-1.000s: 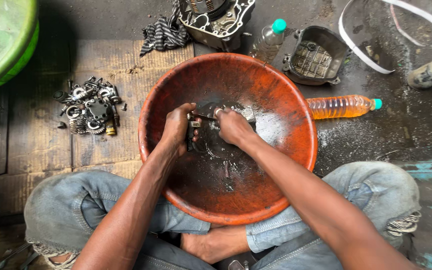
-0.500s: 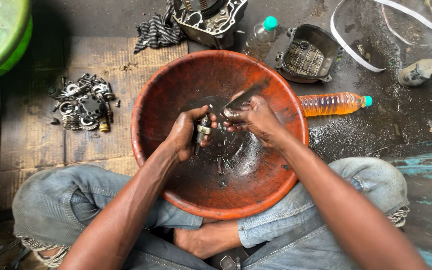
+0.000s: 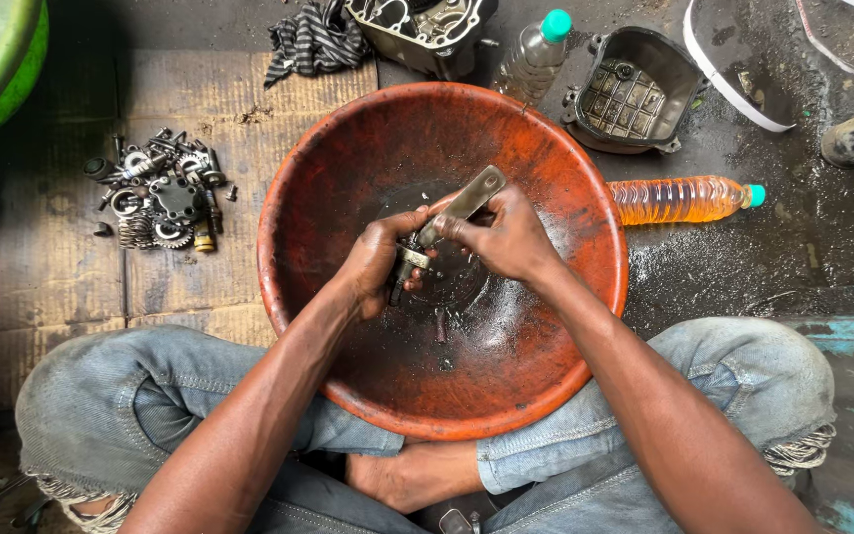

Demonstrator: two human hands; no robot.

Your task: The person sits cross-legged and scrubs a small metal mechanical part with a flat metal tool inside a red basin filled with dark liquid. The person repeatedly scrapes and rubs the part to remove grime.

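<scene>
- Head view: the person sits cross-legged with an orange basin [image 3: 585,326] in the lap; both hands work over its wet, dark middle.
- The left hand [image 3: 380,259] has its fingers curled tight round a small metal part [image 3: 405,265], held just above the basin floor.
- The right hand [image 3: 508,235] pinches a flat metal tool [image 3: 467,203] between thumb and fingers; its tip meets the part, its free end points up and away.
- Doing this well seems to call for a firm left grip, short strokes of the tool, and keeping both low over the basin so drips and loose bits fall inside.
- A pile of parts [image 3: 158,194] lies on cardboard [image 3: 61,277] to the left, well apart; an amber bottle [image 3: 679,199] lies just beside the basin's right rim.
</scene>
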